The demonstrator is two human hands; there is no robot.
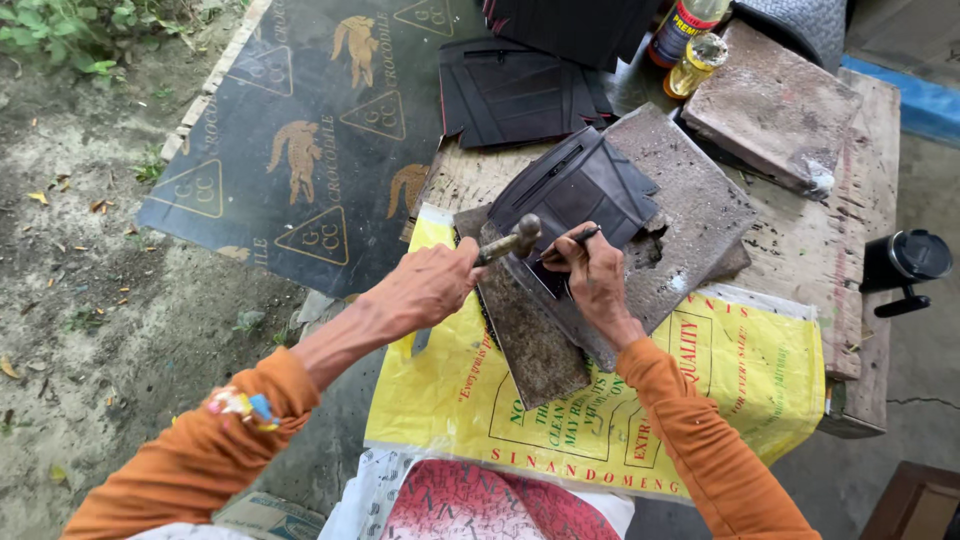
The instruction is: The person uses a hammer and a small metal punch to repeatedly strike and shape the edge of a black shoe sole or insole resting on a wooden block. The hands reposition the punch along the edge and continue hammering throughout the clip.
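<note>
Where the counter (860,200) ends at left, open dirt ground (90,300) beyond a dark printed sheet (300,130). Left hand (425,285) clenched round a hammer (510,240); right hand (590,270) pinching a black tool (578,238) against dark leather (575,185) on a stone slab (690,205). Yellow sack (740,370) beneath. Bottles (690,40) cut off at top.

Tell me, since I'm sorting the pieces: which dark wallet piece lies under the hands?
The dark wallet piece on the grey stone slab, pinned by the right hand; the other piece lies untouched farther back.
</note>
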